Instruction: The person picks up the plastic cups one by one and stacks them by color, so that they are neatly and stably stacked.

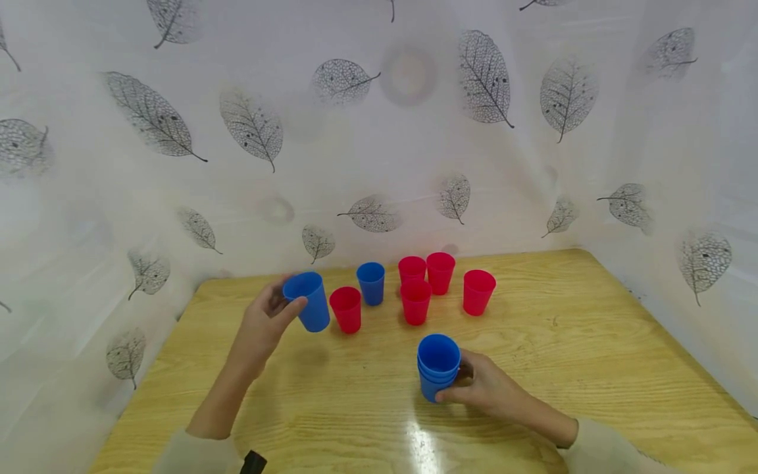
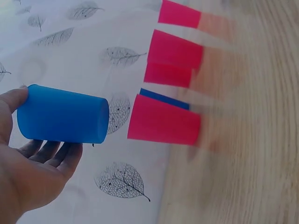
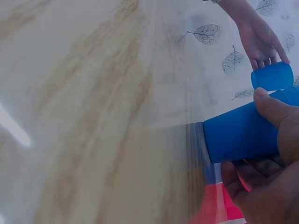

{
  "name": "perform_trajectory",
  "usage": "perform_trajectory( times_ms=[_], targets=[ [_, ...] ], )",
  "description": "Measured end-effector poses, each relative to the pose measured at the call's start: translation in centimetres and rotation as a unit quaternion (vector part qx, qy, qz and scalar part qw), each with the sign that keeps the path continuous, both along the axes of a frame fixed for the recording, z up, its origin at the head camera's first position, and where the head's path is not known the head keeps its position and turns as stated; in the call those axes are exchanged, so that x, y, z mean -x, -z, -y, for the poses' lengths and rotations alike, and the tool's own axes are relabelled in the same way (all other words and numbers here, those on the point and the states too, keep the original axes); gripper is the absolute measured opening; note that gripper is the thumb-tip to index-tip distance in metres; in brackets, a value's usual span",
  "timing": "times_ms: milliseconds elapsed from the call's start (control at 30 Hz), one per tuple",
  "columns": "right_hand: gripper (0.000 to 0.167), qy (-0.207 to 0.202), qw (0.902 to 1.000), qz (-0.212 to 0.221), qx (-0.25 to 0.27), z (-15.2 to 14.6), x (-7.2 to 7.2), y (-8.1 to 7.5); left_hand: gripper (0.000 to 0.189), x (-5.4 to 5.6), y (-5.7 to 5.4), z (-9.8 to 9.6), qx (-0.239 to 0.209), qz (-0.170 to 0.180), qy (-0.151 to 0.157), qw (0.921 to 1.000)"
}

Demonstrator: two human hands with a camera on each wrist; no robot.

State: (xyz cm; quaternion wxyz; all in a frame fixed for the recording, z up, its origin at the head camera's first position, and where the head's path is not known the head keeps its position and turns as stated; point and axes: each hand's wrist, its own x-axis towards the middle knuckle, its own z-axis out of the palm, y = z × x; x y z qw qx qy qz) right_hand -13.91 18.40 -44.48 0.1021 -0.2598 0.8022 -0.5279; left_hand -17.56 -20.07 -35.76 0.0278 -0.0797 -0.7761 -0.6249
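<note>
My left hand (image 1: 264, 322) grips a single blue cup (image 1: 314, 309) by its side, mouth up, raised over the table's left part. In the left wrist view the thumb lies on one side of that blue cup (image 2: 65, 114) and the fingers on the other. Nearer the front, my right hand (image 1: 488, 385) holds a stack of nested blue cups (image 1: 437, 378) round its lower part; several rims show. The right wrist view shows this stack (image 3: 247, 130) with its base at or close to the tabletop. Just right of the left-hand cup stands a red cup (image 1: 346, 311).
Behind stands another blue cup (image 1: 371, 284). Several more red cups stand upright near the back middle, one of them (image 1: 478, 293) apart on the right. The wooden table (image 1: 562, 329) meets a leaf-patterned sheet (image 1: 403, 151) at the back and sides. A black object (image 1: 253, 462) shows at the front edge.
</note>
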Motion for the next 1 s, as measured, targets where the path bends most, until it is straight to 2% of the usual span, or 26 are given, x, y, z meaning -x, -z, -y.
perform_trajectory(
  times_ms=[433, 633, 1000],
  targets=[
    [0.061, -0.012, 0.9989, -0.025, 0.039, -0.1, -0.2, 0.3, 0.059, -1.4, 0.3, -1.8, 0.010, 0.008, 0.029, 0.9995],
    [0.060, -0.008, 0.9987, -0.034, 0.037, -0.2, -0.2, 0.0, 0.059, -1.8, 0.6, -2.5, 0.009, 0.016, 0.037, 0.9991],
    [0.058, -0.009, 0.9994, -0.021, 0.026, -0.3, -0.1, -0.1, 0.058, -2.4, 0.6, -4.2, 0.008, -0.001, 0.058, 0.9983]
  ],
)
